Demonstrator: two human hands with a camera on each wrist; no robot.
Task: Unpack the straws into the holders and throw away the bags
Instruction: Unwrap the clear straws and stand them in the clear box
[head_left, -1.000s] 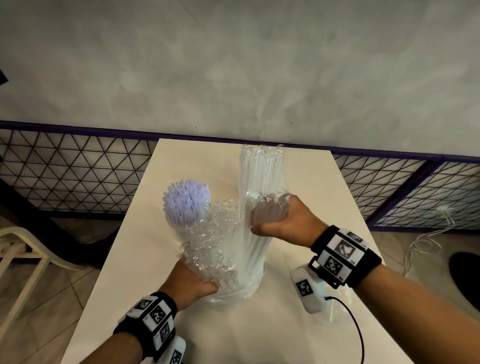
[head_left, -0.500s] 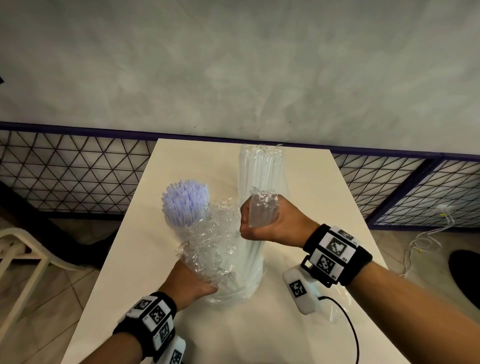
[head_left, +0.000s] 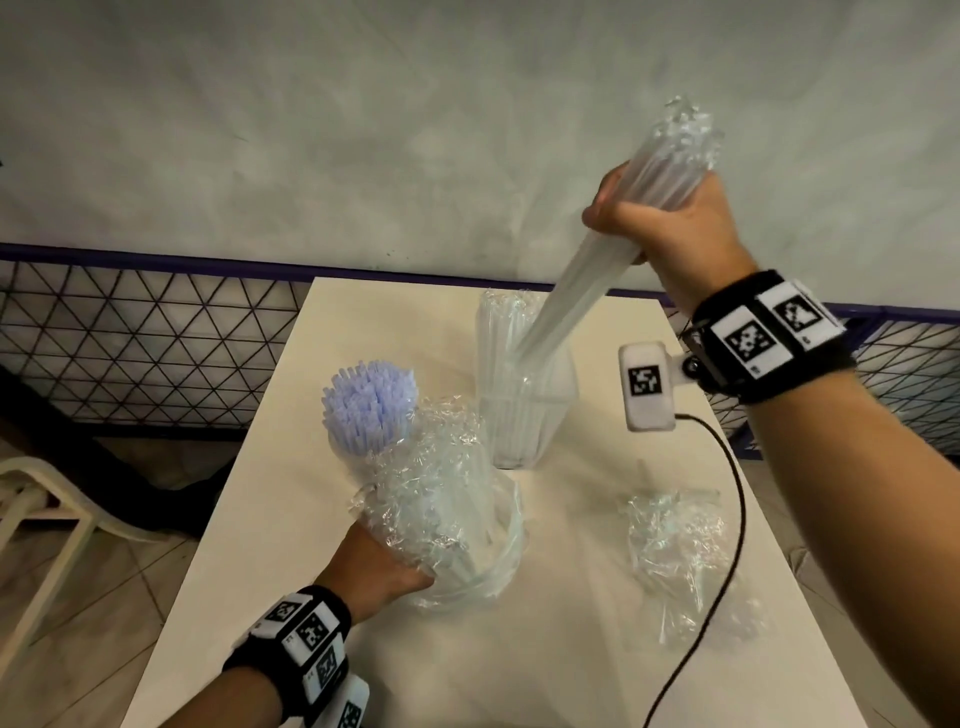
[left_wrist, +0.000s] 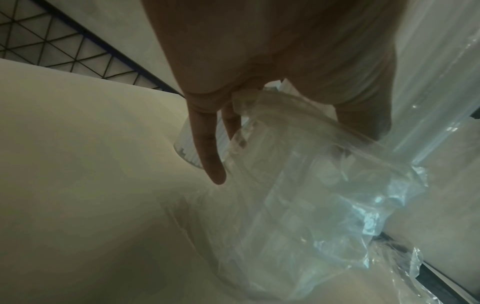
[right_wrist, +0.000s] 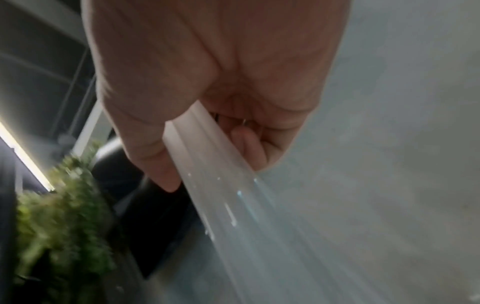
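My right hand grips a bundle of clear plastic straws raised above the far clear holder; loosening could scatter them. My left hand grips the near crinkled bag, which could tip.

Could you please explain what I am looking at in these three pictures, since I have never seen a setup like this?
There is no machine here: a person works with bare hands and wears a small camera on each wrist and one on the head. The big picture is from the head, looking down at a pale table. The other two look along each hand at its fingers.

The right hand is raised and grips a bundle of clear straws, tilted, with its lower end over a clear holder that already has clear straws in it. The left hand holds the crinkled bag low on the table. Beside it stands a bunch of purple straws; its holder is mostly hidden. A crumpled empty bag lies to the right.
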